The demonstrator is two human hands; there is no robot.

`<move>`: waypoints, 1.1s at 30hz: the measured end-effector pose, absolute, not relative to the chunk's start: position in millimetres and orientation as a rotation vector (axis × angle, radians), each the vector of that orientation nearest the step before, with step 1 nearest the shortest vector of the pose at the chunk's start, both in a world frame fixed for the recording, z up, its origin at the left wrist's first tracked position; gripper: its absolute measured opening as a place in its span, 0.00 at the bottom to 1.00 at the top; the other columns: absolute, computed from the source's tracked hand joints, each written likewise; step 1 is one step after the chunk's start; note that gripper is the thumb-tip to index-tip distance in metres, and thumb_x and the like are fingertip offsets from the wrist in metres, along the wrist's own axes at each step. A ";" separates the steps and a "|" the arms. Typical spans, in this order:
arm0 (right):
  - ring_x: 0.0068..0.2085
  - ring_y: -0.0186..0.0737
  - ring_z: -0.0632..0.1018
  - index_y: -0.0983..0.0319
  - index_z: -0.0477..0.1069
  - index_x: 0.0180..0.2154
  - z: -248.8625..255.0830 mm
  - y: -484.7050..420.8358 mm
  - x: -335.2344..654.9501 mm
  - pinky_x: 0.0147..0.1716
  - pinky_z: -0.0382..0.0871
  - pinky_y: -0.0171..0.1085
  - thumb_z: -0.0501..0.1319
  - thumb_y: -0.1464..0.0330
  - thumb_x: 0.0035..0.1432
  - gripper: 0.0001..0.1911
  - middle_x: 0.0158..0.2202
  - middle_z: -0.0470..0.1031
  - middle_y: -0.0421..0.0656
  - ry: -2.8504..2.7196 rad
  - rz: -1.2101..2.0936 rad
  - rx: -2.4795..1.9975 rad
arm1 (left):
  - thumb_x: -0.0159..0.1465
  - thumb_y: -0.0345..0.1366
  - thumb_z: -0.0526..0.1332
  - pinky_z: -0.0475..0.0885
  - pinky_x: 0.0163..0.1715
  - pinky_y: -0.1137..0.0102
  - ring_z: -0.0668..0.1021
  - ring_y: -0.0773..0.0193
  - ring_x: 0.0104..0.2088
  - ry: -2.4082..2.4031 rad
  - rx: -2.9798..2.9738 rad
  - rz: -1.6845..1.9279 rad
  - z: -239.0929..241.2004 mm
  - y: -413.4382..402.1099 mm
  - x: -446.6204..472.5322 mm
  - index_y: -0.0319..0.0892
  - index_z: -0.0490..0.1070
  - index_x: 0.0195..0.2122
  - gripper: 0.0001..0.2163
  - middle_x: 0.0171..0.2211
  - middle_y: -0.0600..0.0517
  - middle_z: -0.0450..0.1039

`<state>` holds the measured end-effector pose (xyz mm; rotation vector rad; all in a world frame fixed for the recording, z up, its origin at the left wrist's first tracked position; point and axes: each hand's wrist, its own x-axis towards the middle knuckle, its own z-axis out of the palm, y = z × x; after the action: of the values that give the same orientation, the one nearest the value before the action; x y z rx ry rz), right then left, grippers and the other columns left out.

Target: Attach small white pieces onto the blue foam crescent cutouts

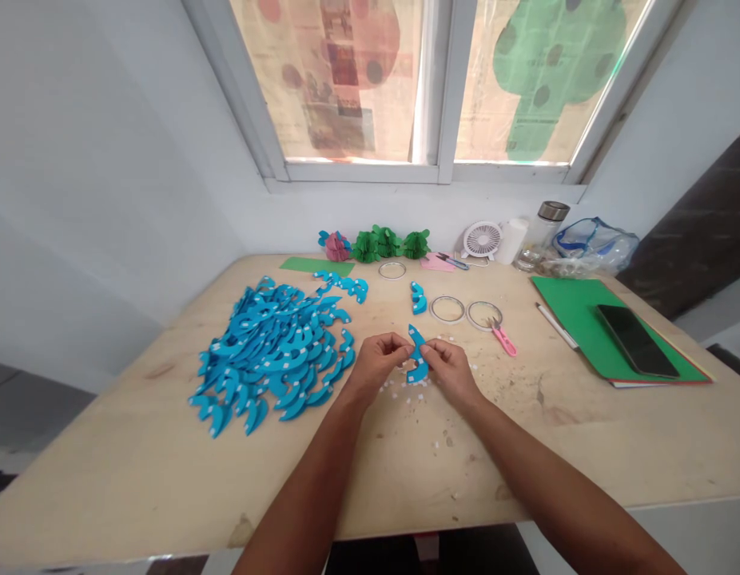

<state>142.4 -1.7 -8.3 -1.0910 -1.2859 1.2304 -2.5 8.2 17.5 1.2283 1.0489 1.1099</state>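
Note:
Between my two hands is a curved blue paper cutout (pixel 418 369) with small white squares on it. My left hand (pixel 379 357) pinches its left side, and my right hand (pixel 449 366) pinches its right side. A large pile of similar blue cutouts (pixel 280 343), many bearing white squares, spreads over the table to the left. Another few blue cutouts (pixel 418 298) lie just beyond my hands. Tiny white scraps (pixel 411 391) are scattered on the wood beneath my fingers.
Tape rings (pixel 447 296) and pink snips (pixel 503 339) lie right of centre. Farther right, a phone (pixel 637 341) rests on green paper (pixel 570 319) beside a white pen (pixel 555 325). Along the wall stand green paper pieces (pixel 389 242), a small fan (pixel 483 239) and a bottle (pixel 541 234).

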 end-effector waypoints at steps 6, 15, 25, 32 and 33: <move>0.21 0.31 0.64 0.63 0.69 0.24 -8.4 -0.1 143.9 0.20 0.57 0.31 0.59 0.61 0.51 0.12 0.18 0.64 0.36 -1.291 1.198 -1.081 | 0.47 0.38 0.66 0.65 0.24 0.74 0.71 0.68 0.23 0.995 1.184 1.062 15.7 8.8 -3.1 0.38 0.74 0.25 0.09 0.24 0.52 0.72; 0.22 0.32 0.67 0.64 0.71 0.26 -11.1 -3.2 143.7 0.22 0.60 0.31 0.56 0.60 0.53 0.14 0.21 0.68 0.39 -1.495 1.107 -1.108 | 0.48 0.39 0.66 0.60 0.21 0.76 0.66 0.72 0.19 1.036 1.133 1.188 13.1 9.0 2.7 0.37 0.69 0.17 0.11 0.15 0.56 0.65; 0.22 0.32 0.66 0.64 0.70 0.24 -9.8 -3.9 143.6 0.22 0.59 0.31 0.55 0.61 0.54 0.14 0.19 0.66 0.39 -1.565 1.015 -1.136 | 0.44 0.38 0.69 0.65 0.23 0.75 0.70 0.70 0.21 0.966 0.908 1.100 8.7 11.0 -0.5 0.37 0.73 0.23 0.11 0.20 0.54 0.70; 0.21 0.32 0.65 0.64 0.70 0.24 -9.5 -4.6 142.9 0.20 0.57 0.30 0.55 0.62 0.53 0.14 0.18 0.65 0.38 -1.608 1.008 -1.154 | 0.45 0.37 0.67 0.66 0.24 0.74 0.71 0.70 0.22 0.980 0.851 1.188 8.8 11.7 -1.8 0.37 0.72 0.21 0.09 0.20 0.53 0.70; 0.21 0.32 0.65 0.64 0.70 0.23 -8.9 -5.1 142.8 0.20 0.57 0.30 0.55 0.63 0.53 0.13 0.18 0.65 0.38 -1.631 0.991 -1.150 | 0.45 0.36 0.67 0.66 0.24 0.74 0.71 0.70 0.22 0.976 0.832 1.205 6.6 12.2 -1.1 0.37 0.71 0.20 0.09 0.19 0.54 0.69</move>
<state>142.8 -5.1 -8.9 -1.1499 -1.6313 0.9906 -1.1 12.2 6.6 0.8324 0.9760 1.2050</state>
